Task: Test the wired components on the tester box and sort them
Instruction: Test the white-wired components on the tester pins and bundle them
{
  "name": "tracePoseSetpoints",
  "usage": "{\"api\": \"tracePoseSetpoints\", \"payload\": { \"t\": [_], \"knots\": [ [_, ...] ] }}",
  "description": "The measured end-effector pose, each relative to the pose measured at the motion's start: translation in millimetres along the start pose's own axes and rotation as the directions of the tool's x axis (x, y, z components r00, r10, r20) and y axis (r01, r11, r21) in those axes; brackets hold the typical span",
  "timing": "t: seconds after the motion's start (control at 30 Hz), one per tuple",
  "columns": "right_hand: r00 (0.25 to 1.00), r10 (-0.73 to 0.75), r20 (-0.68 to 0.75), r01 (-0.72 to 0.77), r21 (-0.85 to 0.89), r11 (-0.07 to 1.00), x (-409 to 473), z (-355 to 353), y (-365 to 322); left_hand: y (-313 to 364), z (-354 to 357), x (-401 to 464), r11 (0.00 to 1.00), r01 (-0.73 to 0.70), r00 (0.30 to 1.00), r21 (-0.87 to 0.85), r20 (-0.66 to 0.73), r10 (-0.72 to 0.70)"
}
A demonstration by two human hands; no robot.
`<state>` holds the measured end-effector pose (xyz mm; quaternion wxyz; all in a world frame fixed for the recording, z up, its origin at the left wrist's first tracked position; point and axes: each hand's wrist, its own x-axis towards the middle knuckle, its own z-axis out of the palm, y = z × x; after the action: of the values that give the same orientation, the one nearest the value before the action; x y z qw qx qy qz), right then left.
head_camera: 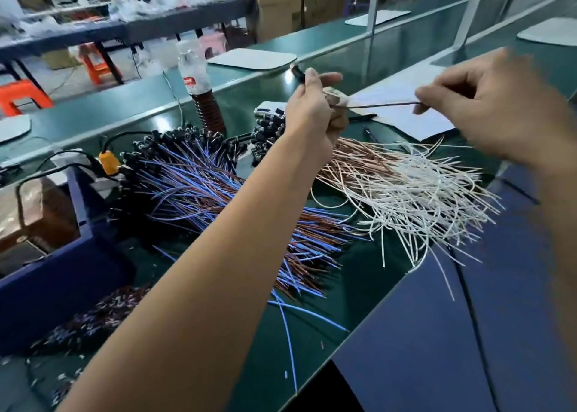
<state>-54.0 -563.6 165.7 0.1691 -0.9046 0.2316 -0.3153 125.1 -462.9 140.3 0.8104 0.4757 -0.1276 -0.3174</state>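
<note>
Head view: component (298, 72) w/ black tip, thin brown wire (379, 105).

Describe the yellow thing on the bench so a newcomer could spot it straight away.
Start at the blue bin at the left of the green bench. Just behind its far corner sits the yellow plug, with black cable looping off it. It is the only yellow thing beside the blue-and-brown wire pile.

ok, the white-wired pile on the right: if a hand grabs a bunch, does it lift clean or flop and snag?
Probably floppy: the white-wired pile has thin strands that curve and droop over the table edge. Likely to snag, since the strands cross and mix with the copper-coloured wires beside them. Seems light for its bulk.
</note>
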Motion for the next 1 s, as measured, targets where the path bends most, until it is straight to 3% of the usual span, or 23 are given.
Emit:
{"api": "tracePoseSetpoints", "payload": {
  "t": [0.07, 0.13, 0.2, 0.27, 0.33, 0.4, 0.5, 0.57, 0.63, 0.77, 0.87, 0.93, 1.0],
  "knots": [
    [0.998, 0.007, -0.065, -0.014, -0.103, 0.995, 7, 9, 4, -6, -7, 5, 0.998, 0.058, 0.998, 0.015, -0.038, -0.057],
    [0.997, 0.064, -0.038, -0.071, -0.235, 0.969, 12, 35, 11, -12, -17, 8, 0.99, 0.141, 0.987, 0.03, -0.083, -0.138],
    [0.973, 0.183, 0.142, -0.119, -0.368, 0.922, 14, 68, 19, -22, -28, 11, 0.98, 0.198, 0.974, 0.019, -0.114, -0.195],
    [0.872, 0.296, 0.39, -0.094, -0.46, 0.883, 9, 97, 26, -32, -38, 13, 0.977, 0.214, 0.969, -0.02, -0.123, -0.215],
    [0.787, 0.355, 0.504, -0.084, -0.483, 0.872, 5, 117, 32, -38, -43, 12, 0.976, 0.207, 0.967, -0.071, -0.136, -0.215],
    [0.787, 0.374, 0.49, -0.105, -0.492, 0.864, 3, 126, 36, -37, -46, 8, 0.977, 0.188, 0.969, -0.097, -0.141, -0.201],
    [0.852, 0.363, 0.378, -0.129, -0.52, 0.845, 5, 126, 30, -25, -53, -8, 0.984, 0.139, 0.981, -0.112, -0.124, -0.153],
    [0.927, 0.285, 0.243, -0.14, -0.482, 0.865, 6, 124, 11, -14, -63, -29, 0.982, 0.131, 0.99, -0.134, -0.038, -0.137],
    [0.986, 0.139, 0.092, -0.104, -0.313, 0.944, 2, 124, -16, -3, -76, -53, 0.99, 0.12, 0.992, -0.074, 0.057, -0.116],
    [0.99, -0.134, -0.053, 0.134, -0.002, 0.991, -24, 148, -107, 32, -144, -110, 0.963, 0.054, 0.954, 0.265, 0.271, -0.128],
    [0.951, -0.305, 0.051, 0.289, 0.206, 0.935, -56, 169, -180, 63, -210, -163, 0.894, 0.041, 0.9, 0.446, 0.373, -0.227],
    [0.89, -0.421, 0.174, 0.365, 0.283, 0.887, -80, 189, -228, 86, -256, -199, 0.827, 0.086, 0.897, 0.556, 0.319, -0.307],
    [0.768, -0.536, 0.35, 0.452, 0.298, 0.841, -105, 212, -270, 107, -297, -233, 0.677, 0.127, 0.908, 0.725, 0.189, -0.374]
  ]
}}
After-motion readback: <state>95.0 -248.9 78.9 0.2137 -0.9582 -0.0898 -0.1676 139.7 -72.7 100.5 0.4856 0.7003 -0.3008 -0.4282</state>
